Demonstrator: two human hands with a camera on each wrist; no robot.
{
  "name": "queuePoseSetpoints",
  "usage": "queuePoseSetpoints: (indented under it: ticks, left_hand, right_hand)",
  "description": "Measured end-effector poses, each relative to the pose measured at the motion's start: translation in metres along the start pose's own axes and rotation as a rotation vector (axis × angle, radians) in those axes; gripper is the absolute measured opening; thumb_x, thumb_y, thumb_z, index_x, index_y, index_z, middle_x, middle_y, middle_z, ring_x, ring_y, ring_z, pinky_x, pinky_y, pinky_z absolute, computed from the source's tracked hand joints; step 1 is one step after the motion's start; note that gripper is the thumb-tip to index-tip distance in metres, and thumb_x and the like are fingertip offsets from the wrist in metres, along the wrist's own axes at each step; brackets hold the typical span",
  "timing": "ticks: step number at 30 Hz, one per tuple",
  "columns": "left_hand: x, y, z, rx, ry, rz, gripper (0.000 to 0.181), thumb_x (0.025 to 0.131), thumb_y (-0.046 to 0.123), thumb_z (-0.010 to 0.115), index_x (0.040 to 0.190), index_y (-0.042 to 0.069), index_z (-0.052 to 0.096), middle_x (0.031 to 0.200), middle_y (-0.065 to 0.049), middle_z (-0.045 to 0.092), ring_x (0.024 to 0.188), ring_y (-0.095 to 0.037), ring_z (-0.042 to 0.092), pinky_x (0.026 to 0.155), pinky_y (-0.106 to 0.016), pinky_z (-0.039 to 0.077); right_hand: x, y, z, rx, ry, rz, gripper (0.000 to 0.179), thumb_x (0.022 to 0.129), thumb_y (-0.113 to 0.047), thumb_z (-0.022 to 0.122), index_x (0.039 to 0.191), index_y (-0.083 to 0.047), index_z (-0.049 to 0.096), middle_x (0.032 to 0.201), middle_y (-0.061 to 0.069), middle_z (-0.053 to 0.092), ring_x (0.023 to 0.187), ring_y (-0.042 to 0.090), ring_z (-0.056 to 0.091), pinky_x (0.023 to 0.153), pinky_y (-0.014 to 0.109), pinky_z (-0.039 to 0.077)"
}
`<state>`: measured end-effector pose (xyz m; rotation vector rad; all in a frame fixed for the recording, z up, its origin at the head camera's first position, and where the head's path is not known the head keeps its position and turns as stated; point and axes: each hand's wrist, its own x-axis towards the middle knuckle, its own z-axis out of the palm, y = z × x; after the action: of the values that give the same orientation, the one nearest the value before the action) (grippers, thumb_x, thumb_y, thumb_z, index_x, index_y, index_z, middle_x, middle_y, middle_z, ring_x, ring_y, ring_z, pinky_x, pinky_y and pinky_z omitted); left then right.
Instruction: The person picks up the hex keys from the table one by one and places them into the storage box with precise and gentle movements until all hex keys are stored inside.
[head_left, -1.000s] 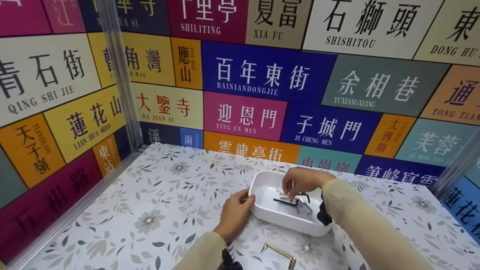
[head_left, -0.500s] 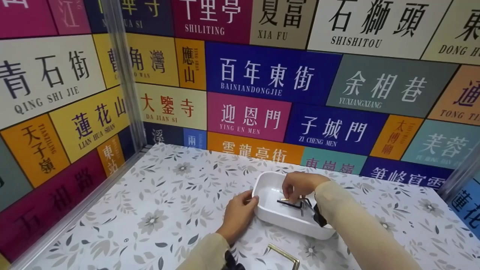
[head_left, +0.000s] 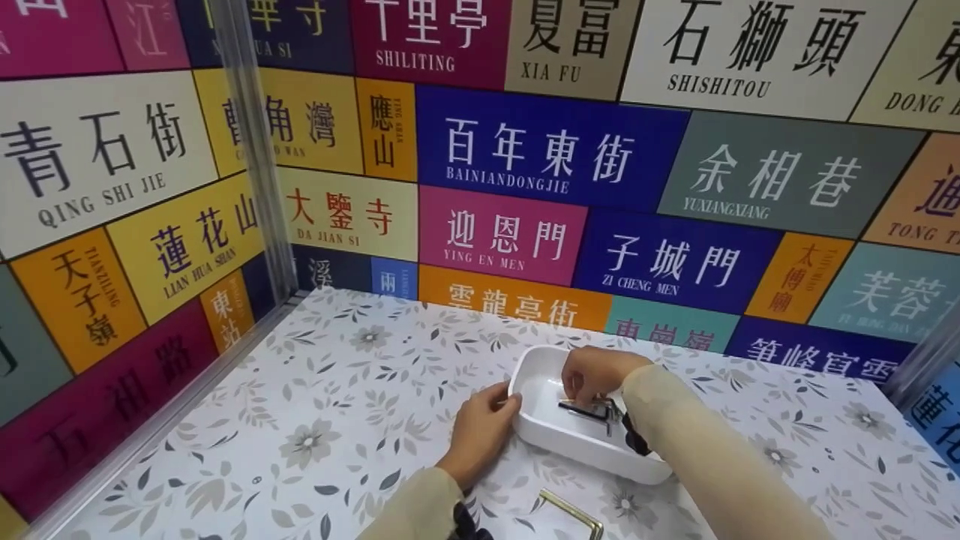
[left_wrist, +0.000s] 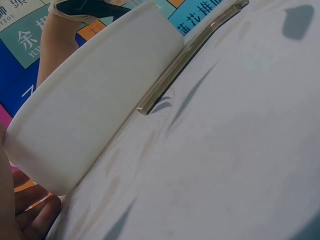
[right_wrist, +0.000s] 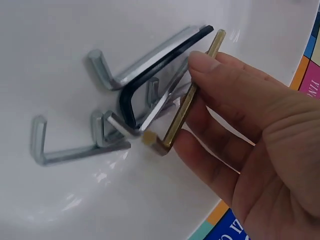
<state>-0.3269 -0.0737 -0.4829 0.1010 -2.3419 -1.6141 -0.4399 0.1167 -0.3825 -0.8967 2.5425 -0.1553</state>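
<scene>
My right hand [head_left: 604,369] is inside a white dish [head_left: 585,448] and pinches a brass-coloured hex key [right_wrist: 181,111] between thumb and fingers. In the right wrist view its short bent end points toward the dish floor's loose keys. A black hex key [right_wrist: 165,62] and several silver hex keys [right_wrist: 87,154] lie close by in the dish, some overlapping. My left hand [head_left: 480,429] grips the dish's left end, thumb at the rim and fingers against the outside. Another brass-coloured hex key [head_left: 573,511] lies on the table in front of the dish.
The dish stands on a table [head_left: 247,420] covered in a floral print. Behind it rises a wall [head_left: 525,157] of coloured panels with lettering. A clear upright strip [head_left: 262,165] stands at the back left corner.
My right hand has shifted slightly within the dish, and the hex keys there lie closer together. My left hand keeps its hold on the dish. The view has drifted slightly.
</scene>
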Motion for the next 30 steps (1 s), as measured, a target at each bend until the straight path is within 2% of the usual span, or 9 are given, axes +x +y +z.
queuePoseSetpoints:
  ticks: [14,25,30]
  left_hand:
    - [0.000,0.001,0.000,-0.012,-0.012,-0.014,0.041,0.095,0.037,0.062,0.129,0.015,0.070,0.116,-0.001,0.076,0.109,-0.017,0.070,0.103,-0.042,0.051]
    - [-0.001,0.001,0.000,-0.031,-0.032,-0.033,0.042,0.095,0.038,0.061,0.130,0.016,0.069,0.120,-0.002,0.075,0.114,-0.019,0.069,0.107,-0.043,0.050]
    - [0.000,-0.001,-0.002,-0.001,-0.023,-0.010,0.042,0.094,0.038,0.062,0.127,0.014,0.071,0.113,-0.002,0.077,0.107,-0.017,0.070,0.101,-0.042,0.051]
  right_hand:
    - [0.006,0.001,0.009,0.027,0.021,0.053,0.010,0.087,-0.010,0.078,0.087,-0.020,0.077,0.082,-0.003,0.070,0.073,0.015,0.060,0.075,0.031,0.054]
    - [0.002,-0.001,0.009,0.041,0.037,0.044,0.009,0.085,-0.006,0.078,0.088,-0.015,0.077,0.079,-0.001,0.071,0.071,0.014,0.059,0.071,0.029,0.053]
    - [-0.003,-0.006,0.000,0.002,0.037,-0.006,0.008,0.084,-0.008,0.079,0.089,-0.013,0.077,0.080,-0.002,0.071,0.071,0.013,0.059,0.069,0.028,0.053]
